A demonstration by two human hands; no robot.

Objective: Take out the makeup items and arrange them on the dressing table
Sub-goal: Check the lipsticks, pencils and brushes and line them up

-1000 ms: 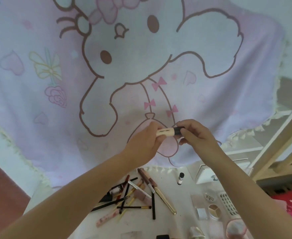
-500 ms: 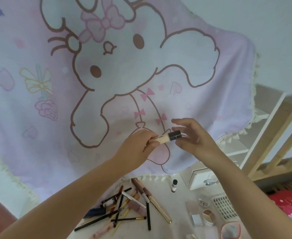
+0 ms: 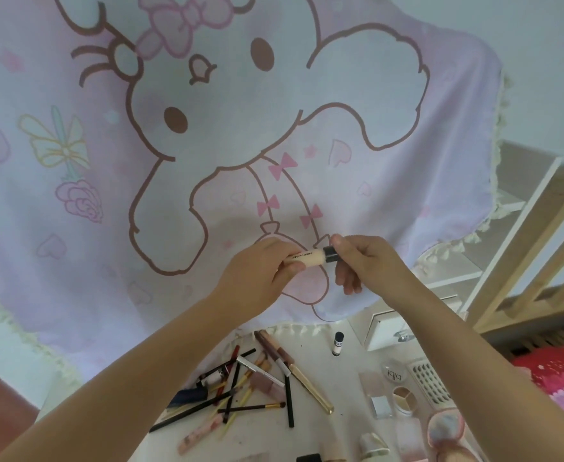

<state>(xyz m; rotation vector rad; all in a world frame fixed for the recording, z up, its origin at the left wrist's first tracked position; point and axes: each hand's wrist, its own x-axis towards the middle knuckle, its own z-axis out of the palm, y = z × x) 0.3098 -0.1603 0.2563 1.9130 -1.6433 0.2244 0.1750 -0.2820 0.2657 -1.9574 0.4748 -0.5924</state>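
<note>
A small cream tube (image 3: 310, 257) with a black cap (image 3: 330, 254) is held up in front of the hanging cloth. My left hand (image 3: 259, 274) grips the tube's body. My right hand (image 3: 362, 261) pinches the black cap between thumb and fingers. Below on the white dressing table (image 3: 344, 388) lies a heap of brushes and pencils (image 3: 240, 391), a gold pen-like stick (image 3: 311, 387) and a small black-capped bottle (image 3: 338, 343) standing upright. A round palette (image 3: 404, 397), a clear compact (image 3: 394, 373) and a pink puff (image 3: 444, 427) sit at the right.
A pink cartoon-print cloth (image 3: 240, 128) with a fringed edge hangs behind the table. A white drawer box (image 3: 407, 321) stands at the table's back right. A wooden frame (image 3: 534, 261) and a red patterned cover (image 3: 560, 378) are on the right.
The view has tilted and both hands with the tube sit slightly lower left in frame. My right hand's fingers have closed back onto the black cap.
</note>
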